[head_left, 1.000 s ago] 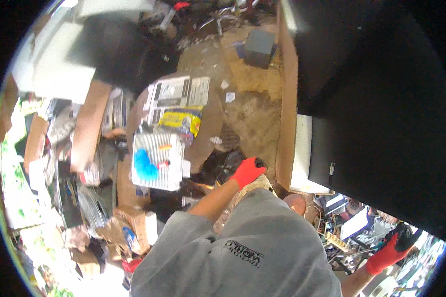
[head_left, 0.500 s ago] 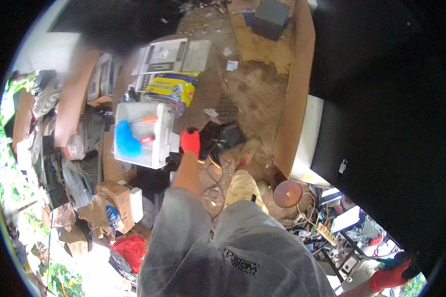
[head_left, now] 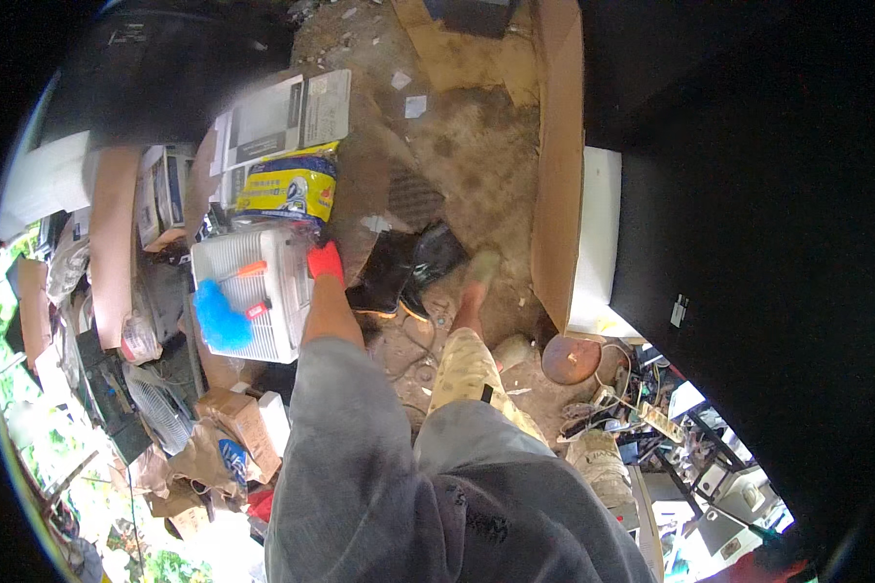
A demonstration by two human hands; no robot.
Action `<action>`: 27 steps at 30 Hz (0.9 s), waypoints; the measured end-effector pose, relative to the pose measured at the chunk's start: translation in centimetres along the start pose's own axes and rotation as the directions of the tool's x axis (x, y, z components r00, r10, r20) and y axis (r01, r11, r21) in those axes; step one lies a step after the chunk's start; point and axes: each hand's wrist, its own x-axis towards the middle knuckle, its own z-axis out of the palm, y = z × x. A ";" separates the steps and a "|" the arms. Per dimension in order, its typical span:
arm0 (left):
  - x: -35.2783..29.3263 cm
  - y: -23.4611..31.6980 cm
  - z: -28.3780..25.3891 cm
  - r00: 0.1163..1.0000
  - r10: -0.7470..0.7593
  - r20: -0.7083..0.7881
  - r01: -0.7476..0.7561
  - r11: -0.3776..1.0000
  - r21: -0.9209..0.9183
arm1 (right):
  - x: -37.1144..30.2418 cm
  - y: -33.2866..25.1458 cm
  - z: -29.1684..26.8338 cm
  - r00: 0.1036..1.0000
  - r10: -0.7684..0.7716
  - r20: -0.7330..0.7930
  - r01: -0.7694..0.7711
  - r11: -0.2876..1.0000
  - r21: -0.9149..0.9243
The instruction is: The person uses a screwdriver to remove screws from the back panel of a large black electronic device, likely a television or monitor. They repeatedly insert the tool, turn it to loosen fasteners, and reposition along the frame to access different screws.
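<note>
My left hand (head_left: 326, 260), in a red glove with dark fingertips, is at the right side of a white ribbed plastic box (head_left: 279, 282). It seems to touch the box's far right corner, but its fingers are mostly hidden. On the box lie a fluffy blue duster head (head_left: 222, 316), an orange stick-like piece (head_left: 251, 267) and a small red piece (head_left: 256, 311). A yellow and blue plastic bag (head_left: 289, 185) lies just beyond the box. My right hand (head_left: 770, 562), also red-gloved, is at the lower right rim, dark and partly cut off, its fingers unclear.
Black rubber boots (head_left: 391, 270) lie on the dirt floor right of the box. A tall cardboard sheet (head_left: 558, 165) and a large black panel (head_left: 739, 243) stand at the right. Cartons (head_left: 238, 423) and a fan grille (head_left: 160, 408) crowd the left. Loose electronic scrap (head_left: 715, 486) fills the lower right.
The view has shifted, so the box and floor items sit further left. My left hand has moved from beside the boots up against the box. My right hand has slipped further toward the rim.
</note>
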 end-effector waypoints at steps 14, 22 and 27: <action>-29.3 35.0 -18.1 0.482 0.704 0.522 -0.290 0.691 -0.662 | -0.6 -4.5 -1.3 0.920 0.212 0.330 -0.383 0.665 0.641; -30.9 64.8 -33.7 -0.398 0.908 0.132 -0.501 -0.095 -0.860 | -2.6 -5.8 -7.6 0.898 0.336 0.283 -0.439 0.719 0.539; -38.0 63.9 -33.0 -0.835 0.543 -0.085 -0.207 -0.455 -0.866 | -3.5 -10.9 -11.3 1.000 0.007 -0.027 0.009 0.830 0.557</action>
